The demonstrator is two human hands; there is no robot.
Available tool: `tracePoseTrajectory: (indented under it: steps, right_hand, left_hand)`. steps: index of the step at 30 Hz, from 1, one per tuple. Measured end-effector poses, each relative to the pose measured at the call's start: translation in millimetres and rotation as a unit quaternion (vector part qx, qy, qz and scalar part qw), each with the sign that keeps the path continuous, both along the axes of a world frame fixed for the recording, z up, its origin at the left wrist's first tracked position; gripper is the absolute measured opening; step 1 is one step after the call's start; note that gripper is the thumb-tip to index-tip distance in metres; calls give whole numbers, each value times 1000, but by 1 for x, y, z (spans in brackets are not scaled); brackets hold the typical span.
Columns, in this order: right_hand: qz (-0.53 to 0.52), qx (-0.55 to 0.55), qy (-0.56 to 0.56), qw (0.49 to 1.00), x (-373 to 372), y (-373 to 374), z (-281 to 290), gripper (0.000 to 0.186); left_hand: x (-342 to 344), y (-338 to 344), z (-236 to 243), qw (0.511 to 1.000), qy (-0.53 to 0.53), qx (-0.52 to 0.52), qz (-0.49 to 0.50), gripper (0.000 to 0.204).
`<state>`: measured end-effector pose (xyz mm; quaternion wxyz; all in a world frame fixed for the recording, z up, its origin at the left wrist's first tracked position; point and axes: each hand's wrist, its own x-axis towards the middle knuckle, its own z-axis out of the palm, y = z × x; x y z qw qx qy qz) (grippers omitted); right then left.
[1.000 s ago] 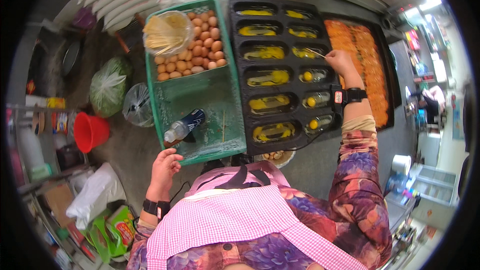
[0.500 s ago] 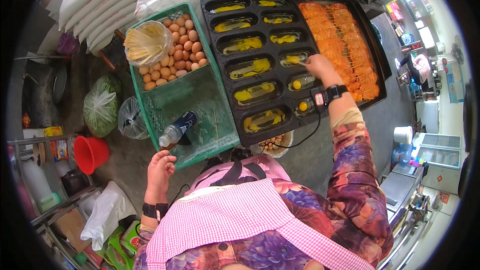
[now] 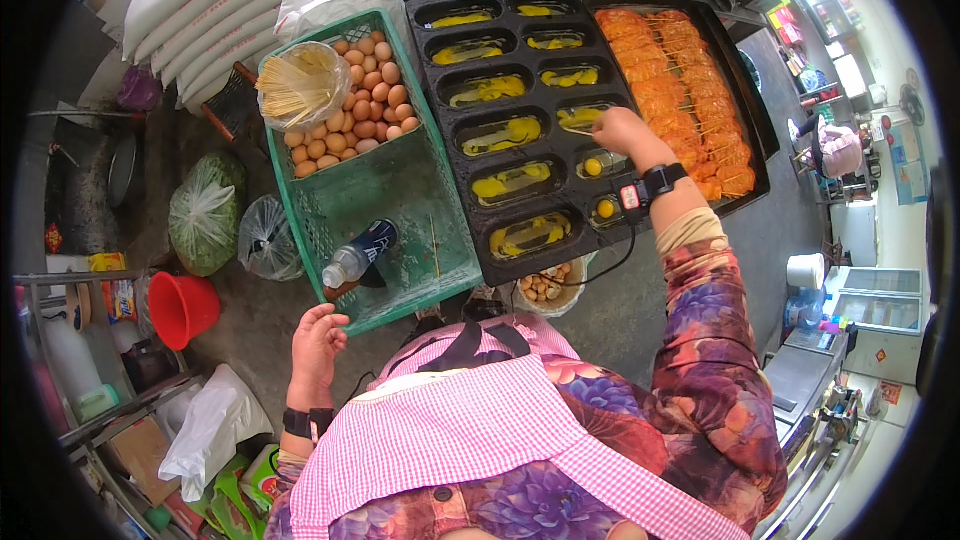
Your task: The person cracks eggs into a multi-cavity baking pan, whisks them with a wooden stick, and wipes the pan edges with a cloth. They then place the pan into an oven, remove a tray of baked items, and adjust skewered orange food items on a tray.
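Observation:
My right hand (image 3: 620,135) pinches a thin stick over a cavity of a dark moulded tray (image 3: 462,169), among streaks of yellow egg (image 3: 505,135); lower right cavities hold whole yolks (image 3: 593,165). My left hand (image 3: 318,340) is empty, fingers loosely curled and apart, by the near left corner of a green plastic crate (image 3: 410,250). The crate holds brown eggs (image 3: 370,90), a bag of thin sticks (image 3: 300,90) and a dark-labelled bottle (image 3: 360,255) lying on its side.
An orange skewered food tray (image 3: 670,90) adjoins the mould on the right. A bowl of shells (image 3: 550,285) sits below it. Stacked white sacks (image 3: 200,10), filled bags (image 3: 205,215) and a red bucket (image 3: 180,310) stand left. Another person (image 3: 840,145) is at far right.
Since a second ago, my right hand has moved with the stick to the cavity one row nearer, where the yolk is now broken up. The view has shifted; my left hand stays by the crate.

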<state>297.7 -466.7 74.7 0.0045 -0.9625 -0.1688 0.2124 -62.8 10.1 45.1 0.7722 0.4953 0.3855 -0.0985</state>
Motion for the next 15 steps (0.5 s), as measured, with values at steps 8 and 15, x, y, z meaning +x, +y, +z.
tracePoseTrajectory:
  steps: [8,15]
  right_hand:
    - [-157,86,-82,981,-25,-21,31,19]
    - [-205,-159,-70,963,-94,-27,14,19]
  left_hand:
    - [-3,9,4,1000,-10,12,-8,22]
    - [-7,14,3,1000,-19,1,-17,21]
